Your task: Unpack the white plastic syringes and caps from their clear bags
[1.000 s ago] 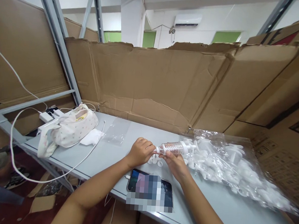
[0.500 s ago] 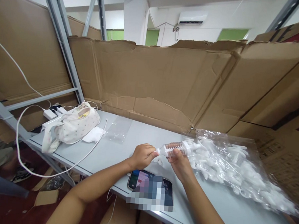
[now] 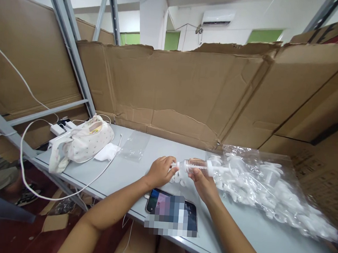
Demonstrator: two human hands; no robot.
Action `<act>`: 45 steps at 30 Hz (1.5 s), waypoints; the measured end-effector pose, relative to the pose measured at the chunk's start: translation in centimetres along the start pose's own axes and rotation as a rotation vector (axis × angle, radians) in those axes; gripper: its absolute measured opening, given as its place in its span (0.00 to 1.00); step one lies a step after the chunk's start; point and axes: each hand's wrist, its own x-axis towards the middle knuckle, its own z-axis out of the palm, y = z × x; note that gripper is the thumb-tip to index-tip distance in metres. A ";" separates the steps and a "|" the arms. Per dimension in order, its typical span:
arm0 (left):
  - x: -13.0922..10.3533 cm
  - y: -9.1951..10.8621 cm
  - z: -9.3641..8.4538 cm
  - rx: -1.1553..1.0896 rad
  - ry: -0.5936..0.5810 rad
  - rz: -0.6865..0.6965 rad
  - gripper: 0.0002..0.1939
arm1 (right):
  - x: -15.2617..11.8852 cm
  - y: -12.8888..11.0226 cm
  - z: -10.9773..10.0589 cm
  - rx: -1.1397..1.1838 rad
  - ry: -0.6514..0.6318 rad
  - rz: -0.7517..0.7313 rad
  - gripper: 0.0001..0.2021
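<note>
Since half a second ago, I note the clear syringe-like tube (image 3: 196, 166) has levelled out from its tilt and sits lower, above the grey table (image 3: 130, 177) near its middle. My right hand (image 3: 204, 183) is clamped round its barrel; my left hand (image 3: 160, 171) pinches the small tip at its left end. Risk: loose white caps (image 3: 179, 179) lie just below and could be knocked off the near edge, or onto the phone (image 3: 163, 203). The bag of white parts (image 3: 269, 187) touches the tube's right end and may snag.

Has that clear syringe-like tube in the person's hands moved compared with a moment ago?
Yes. The clear tube now lies level, its tip no longer dipping toward the phone; the left hand and right hand grip it.
</note>
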 end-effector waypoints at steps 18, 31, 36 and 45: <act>-0.4 0.4 -1.0 -0.518 -0.551 -0.077 0.26 | -0.4 1.3 -1.1 -0.001 -0.204 0.033 0.20; 0.0 0.2 0.1 0.007 -0.282 -0.107 0.17 | -0.2 0.9 -0.2 -0.008 -0.002 0.022 0.16; -0.6 0.6 -0.5 -0.559 -0.511 -0.135 0.26 | -0.9 -0.4 0.1 0.072 -0.041 0.081 0.20; -0.2 0.4 -0.2 -0.571 -0.333 -0.155 0.26 | -0.7 0.5 -0.6 0.012 -0.033 -0.046 0.18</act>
